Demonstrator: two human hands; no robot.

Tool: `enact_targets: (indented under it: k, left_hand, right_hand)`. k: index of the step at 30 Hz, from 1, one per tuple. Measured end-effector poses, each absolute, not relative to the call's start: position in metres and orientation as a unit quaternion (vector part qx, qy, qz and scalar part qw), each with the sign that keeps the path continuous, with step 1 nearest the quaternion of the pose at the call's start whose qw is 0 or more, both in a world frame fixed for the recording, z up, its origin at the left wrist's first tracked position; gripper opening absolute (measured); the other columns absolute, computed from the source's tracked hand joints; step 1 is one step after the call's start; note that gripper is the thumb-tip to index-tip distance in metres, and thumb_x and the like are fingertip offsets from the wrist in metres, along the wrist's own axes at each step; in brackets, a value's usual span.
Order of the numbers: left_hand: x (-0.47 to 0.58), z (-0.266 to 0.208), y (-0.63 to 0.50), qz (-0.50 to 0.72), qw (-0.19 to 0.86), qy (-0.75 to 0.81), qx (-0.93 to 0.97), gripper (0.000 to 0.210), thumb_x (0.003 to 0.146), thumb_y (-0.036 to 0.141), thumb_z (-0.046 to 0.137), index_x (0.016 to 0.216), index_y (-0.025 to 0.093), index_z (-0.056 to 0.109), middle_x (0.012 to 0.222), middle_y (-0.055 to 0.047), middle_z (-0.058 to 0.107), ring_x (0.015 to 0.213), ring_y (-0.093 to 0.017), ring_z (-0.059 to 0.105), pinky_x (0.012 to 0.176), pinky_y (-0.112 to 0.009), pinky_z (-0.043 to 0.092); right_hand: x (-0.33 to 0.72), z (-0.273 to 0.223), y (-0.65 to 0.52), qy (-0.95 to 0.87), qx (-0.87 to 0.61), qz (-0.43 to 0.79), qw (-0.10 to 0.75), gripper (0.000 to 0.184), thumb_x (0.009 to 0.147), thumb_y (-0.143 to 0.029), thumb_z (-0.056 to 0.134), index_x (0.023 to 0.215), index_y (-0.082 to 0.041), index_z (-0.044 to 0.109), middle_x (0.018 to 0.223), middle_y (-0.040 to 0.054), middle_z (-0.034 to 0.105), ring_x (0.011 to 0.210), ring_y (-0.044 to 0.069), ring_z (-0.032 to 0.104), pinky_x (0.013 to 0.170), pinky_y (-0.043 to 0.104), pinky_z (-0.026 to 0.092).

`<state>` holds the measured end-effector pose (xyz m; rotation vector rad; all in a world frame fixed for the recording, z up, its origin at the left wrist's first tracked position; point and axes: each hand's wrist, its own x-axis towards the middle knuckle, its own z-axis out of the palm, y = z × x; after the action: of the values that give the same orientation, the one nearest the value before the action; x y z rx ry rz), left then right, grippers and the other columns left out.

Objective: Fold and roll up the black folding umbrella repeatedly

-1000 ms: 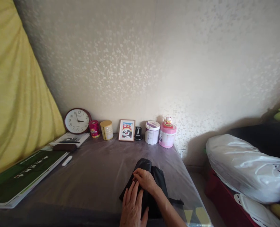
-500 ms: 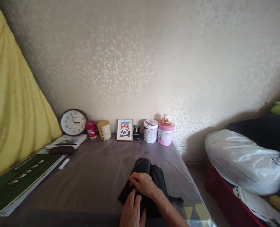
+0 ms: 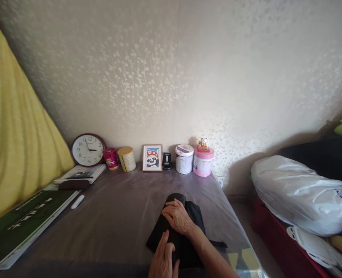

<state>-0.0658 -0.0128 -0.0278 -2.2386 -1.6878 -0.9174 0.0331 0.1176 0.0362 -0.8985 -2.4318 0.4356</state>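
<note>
A black folded fabric item (image 3: 160, 231) lies near the front of the table, and a short strap (image 3: 218, 244) sticks out from its right side. Its exact kind does not show. My right hand (image 3: 178, 217) rests flat across the upper part of the fabric, fingers stretched toward the left. Closer to the table's front edge, my left hand (image 3: 163, 256) lies on the lower part with its fingers extended. Both hands press on the fabric from above, and neither grips it. The right forearm covers part of the item.
Along the wall stand a clock (image 3: 88, 150), a pink tin (image 3: 111, 158), a yellow can (image 3: 127, 159), a picture frame (image 3: 152, 158) and two round tubs (image 3: 184, 159). A green book (image 3: 29, 220) and a white pen-like object (image 3: 77, 202) lie left. A white bag (image 3: 300, 193) sits right.
My right hand has moved up the fabric, away from my left hand, and flattened out. The left hand's fingers now show more apart from it. The view has shifted slightly.
</note>
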Motion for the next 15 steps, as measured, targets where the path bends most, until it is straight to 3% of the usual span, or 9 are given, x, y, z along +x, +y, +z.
enact_targets:
  k: [3,6,11,15]
  left_hand:
    - [-0.062,-0.035,-0.012,-0.325,0.093,-0.588,-0.735,0.037,0.071,0.009,0.043,0.107,0.017,0.045,0.125,-0.016,0.054,0.116,-0.023,0.053,0.086,-0.035,0.054]
    - [-0.057,-0.042,-0.012,-0.330,0.086,-0.614,-0.711,0.057,0.073,0.009,0.039,0.129,0.015,0.030,0.128,-0.015,0.052,0.118,-0.023,0.050,0.090,-0.039,0.052]
    - [-0.053,-0.044,-0.013,-0.334,0.073,-0.624,-0.702,0.061,0.077,0.011,0.037,0.136,0.019,0.023,0.137,-0.013,0.043,0.122,-0.023,0.046,0.093,-0.039,0.049]
    - [-0.057,-0.038,-0.016,-0.336,0.045,-0.619,-0.708,0.062,0.083,0.014,0.036,0.140,0.022,0.013,0.140,-0.013,0.039,0.125,-0.023,0.043,0.093,-0.040,0.049]
  right_hand:
    - [0.029,0.034,0.134,-0.892,-0.356,0.136,0.243,0.022,0.088,-0.022,0.045,0.090,-0.024,0.067,0.092,-0.0004,0.071,0.110,0.015,0.052,0.106,0.038,0.018]
    - [0.026,0.034,0.146,-0.880,-0.388,0.129,0.244,0.023,0.087,-0.019,0.045,0.088,-0.024,0.068,0.093,-0.0002,0.071,0.111,0.015,0.051,0.107,0.039,0.018]
    - [0.036,0.037,0.159,-0.814,-0.497,0.136,0.268,0.026,0.088,-0.021,0.043,0.106,-0.022,0.062,0.115,0.0029,0.063,0.113,0.014,0.050,0.101,0.028,0.030]
    - [0.078,0.037,0.159,-0.738,-0.602,0.127,0.278,0.034,0.090,-0.023,0.035,0.113,-0.012,0.057,0.114,0.0122,0.061,0.108,0.019,0.054,0.096,0.030,0.035]
